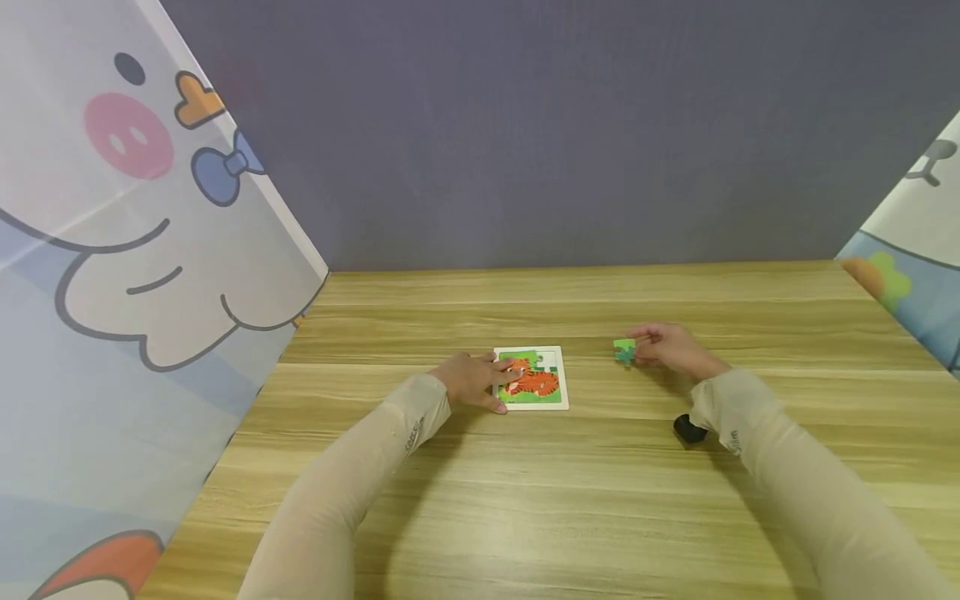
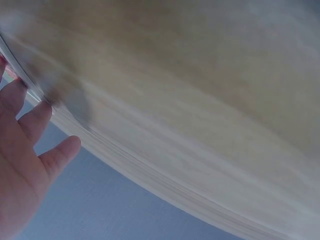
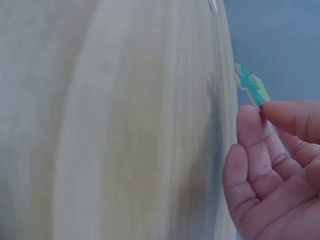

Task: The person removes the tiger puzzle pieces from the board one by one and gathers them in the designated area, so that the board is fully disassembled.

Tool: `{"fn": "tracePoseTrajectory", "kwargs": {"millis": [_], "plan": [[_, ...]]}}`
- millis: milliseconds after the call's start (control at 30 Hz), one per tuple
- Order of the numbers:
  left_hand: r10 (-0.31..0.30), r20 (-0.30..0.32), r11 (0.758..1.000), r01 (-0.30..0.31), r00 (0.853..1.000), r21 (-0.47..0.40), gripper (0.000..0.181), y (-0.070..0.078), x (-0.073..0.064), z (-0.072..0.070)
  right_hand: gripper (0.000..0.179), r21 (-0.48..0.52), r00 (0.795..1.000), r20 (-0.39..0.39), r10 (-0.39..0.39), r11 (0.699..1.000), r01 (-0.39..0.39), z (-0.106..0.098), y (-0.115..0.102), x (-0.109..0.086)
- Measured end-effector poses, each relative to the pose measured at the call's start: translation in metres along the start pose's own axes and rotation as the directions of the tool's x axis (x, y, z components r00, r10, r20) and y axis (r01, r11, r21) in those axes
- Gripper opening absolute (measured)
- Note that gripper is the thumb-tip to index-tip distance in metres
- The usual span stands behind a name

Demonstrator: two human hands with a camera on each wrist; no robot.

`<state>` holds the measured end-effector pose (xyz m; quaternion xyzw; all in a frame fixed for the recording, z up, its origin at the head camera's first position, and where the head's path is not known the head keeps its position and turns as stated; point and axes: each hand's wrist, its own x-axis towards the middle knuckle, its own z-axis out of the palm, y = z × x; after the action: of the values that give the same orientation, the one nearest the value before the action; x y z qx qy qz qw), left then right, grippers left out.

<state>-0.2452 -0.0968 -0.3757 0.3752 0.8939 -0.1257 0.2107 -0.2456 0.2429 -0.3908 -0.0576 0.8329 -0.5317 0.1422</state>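
A white-framed jigsaw puzzle (image 1: 534, 383) with an orange tiger on green lies on the wooden table. A white gap shows in its upper right corner. My left hand (image 1: 472, 380) rests on the puzzle's left side, fingers spread over frame and picture; in the left wrist view the fingers (image 2: 64, 154) are extended. To the right of the puzzle, my right hand (image 1: 671, 348) pinches a green puzzle piece (image 1: 624, 351) between thumb and fingers. The right wrist view shows the same piece (image 3: 254, 87) at the fingertips, apart from the table surface.
A small black object (image 1: 688, 429) sits on the table (image 1: 525, 517) beside the right cuff. A dark grey panel (image 1: 570, 133) rises behind the table. Cartoon-printed panels (image 1: 150, 275) stand at the left and right sides.
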Motion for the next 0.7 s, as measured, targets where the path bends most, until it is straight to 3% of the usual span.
{"fn": "tracePoseTrajectory", "kwargs": {"millis": [167, 267, 500, 700], "plan": [[0.002, -0.002, 1.0, -0.002, 1.0, 0.005, 0.075, 0.0, 0.001, 0.001, 0.048, -0.038, 0.999, 0.049, 0.019, 0.999, -0.017, -0.011, 0.001, -0.004], [0.001, -0.004, 1.0, -0.001, 1.0, -0.001, 0.075, 0.0, 0.001, 0.002, 0.051, 0.007, 0.996, 0.071, 0.05, 0.999, -0.05, -0.016, 0.002, -0.007], [0.002, -0.003, 1.0, -0.002, 1.0, -0.01, 0.076, -0.001, 0.001, 0.001, 0.053, 0.074, 0.984, 0.063, 0.166, 0.983, -0.171, -0.021, 0.001, -0.011], [0.001, 0.002, 1.0, -0.001, 1.0, 0.006, 0.075, 0.0, 0.001, 0.002, 0.053, 0.084, 0.978, 0.057, 0.198, 0.976, -0.203, -0.022, 0.002, -0.012]]}}
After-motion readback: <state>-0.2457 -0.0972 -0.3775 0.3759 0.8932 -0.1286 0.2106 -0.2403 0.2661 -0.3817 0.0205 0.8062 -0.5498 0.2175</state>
